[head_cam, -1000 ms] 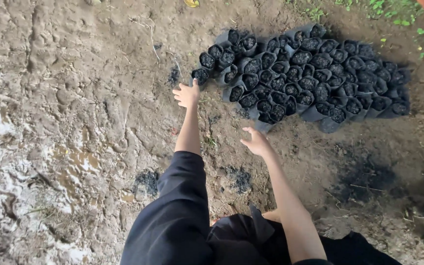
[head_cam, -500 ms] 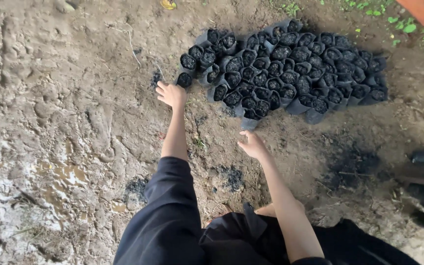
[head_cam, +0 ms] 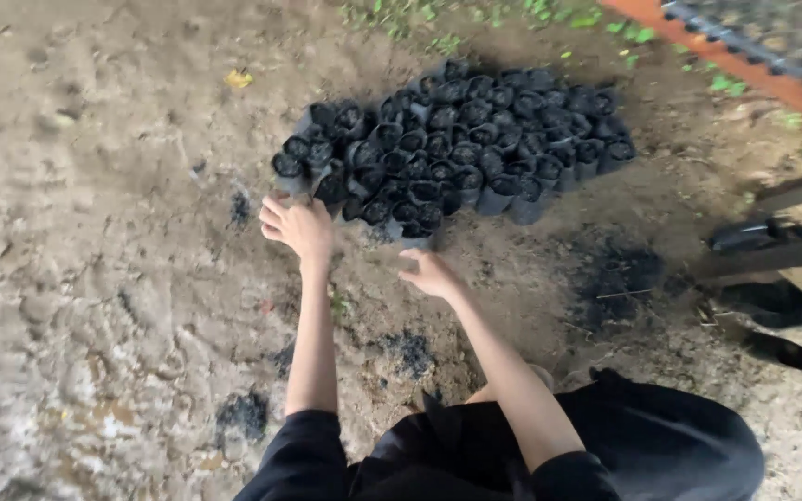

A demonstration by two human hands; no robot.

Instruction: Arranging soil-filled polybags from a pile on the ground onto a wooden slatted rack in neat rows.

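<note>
On bare soil, left hand (head_cam: 299, 225) touching black nursery bags (head_cam: 452, 148), right hand (head_cam: 431, 274) near

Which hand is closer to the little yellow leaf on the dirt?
The left hand. It lies below and a bit right of the yellow leaf, at the edge of the black soil bags. The right hand is farther down and right.

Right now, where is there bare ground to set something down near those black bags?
Open dirt lies left of the bags, beyond the left hand, out to a yellow leaf. A narrower strip runs between the bags' near edge and the right hand. The bags themselves are packed tight. Right of them, dark soil and wooden bars crowd things.
</note>
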